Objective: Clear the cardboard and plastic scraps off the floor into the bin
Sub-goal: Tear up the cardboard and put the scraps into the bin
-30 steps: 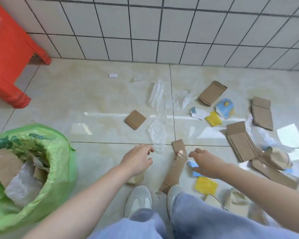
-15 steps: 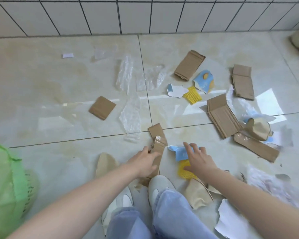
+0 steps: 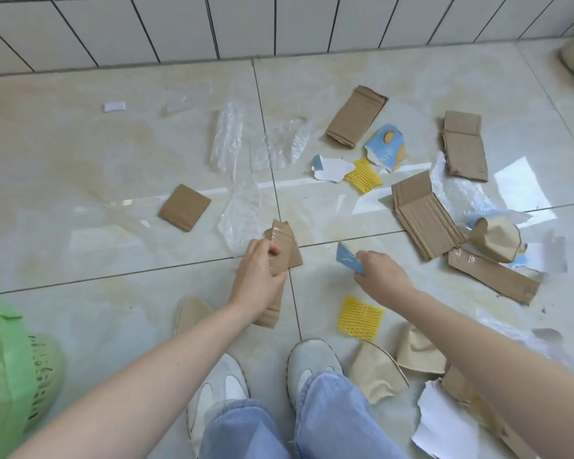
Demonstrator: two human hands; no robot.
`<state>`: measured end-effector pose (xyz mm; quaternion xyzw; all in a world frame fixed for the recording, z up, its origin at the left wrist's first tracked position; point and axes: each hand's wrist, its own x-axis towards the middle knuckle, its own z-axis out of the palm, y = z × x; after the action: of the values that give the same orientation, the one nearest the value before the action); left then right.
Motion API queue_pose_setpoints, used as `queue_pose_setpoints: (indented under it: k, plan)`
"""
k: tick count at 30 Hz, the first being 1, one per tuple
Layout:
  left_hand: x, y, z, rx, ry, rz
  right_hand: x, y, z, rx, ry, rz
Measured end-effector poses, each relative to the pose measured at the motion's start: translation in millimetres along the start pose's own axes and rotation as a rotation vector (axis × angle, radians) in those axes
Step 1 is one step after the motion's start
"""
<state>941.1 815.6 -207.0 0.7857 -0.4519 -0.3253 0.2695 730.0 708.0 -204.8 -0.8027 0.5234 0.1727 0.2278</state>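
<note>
Cardboard strip (image 3: 280, 251) is gripped in the left hand (image 3: 257, 276); the right hand (image 3: 380, 276) pinches a blue scrap (image 3: 348, 261) above a yellow net (image 3: 360, 318) on the floor (image 3: 80, 160).

Bin (image 3: 10, 376) cut by left edge (rim unseen); strip's (image 3: 280, 246) middle hidden.

Both forearms are bare to the edge of view, with no sleeves, watch or rings visible on the left hand (image 3: 257, 276) or the right hand (image 3: 383, 279). The legs wear light blue ribbed trousers (image 3: 328, 415). The pale grey sneakers (image 3: 314, 359) have white side panels and whitish soles.
</note>
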Motion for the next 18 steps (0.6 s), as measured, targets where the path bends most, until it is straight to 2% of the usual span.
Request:
queue_pose_setpoints:
  k: [4, 7, 13, 16, 18]
  plan:
    - [12.2, 5.8, -18.3, -0.108, 0.05, -0.073, -1.2, 4.7, -14.7, 0.256, 0.019, 0.032]
    - [19.7, 8.0, -26.8, -0.138, -0.007, -0.135, -19.3, 7.1, -8.9, 0.28, -0.038, -0.005]
    - [33.7, 5.9, -34.5, 0.024, -0.038, -0.163, -41.6, 23.9, 29.7, 0.041, -0.181, -0.049]
    - [40.3, 2.3, -36.1, 0.032, 0.007, -0.154, -46.1, 24.9, 42.8, -0.146, -0.087, -0.204]
    - [47.1, -2.5, -37.3, 0.06, 0.033, -0.15, -49.1, 22.2, 48.6, -0.276, -0.107, -0.224]
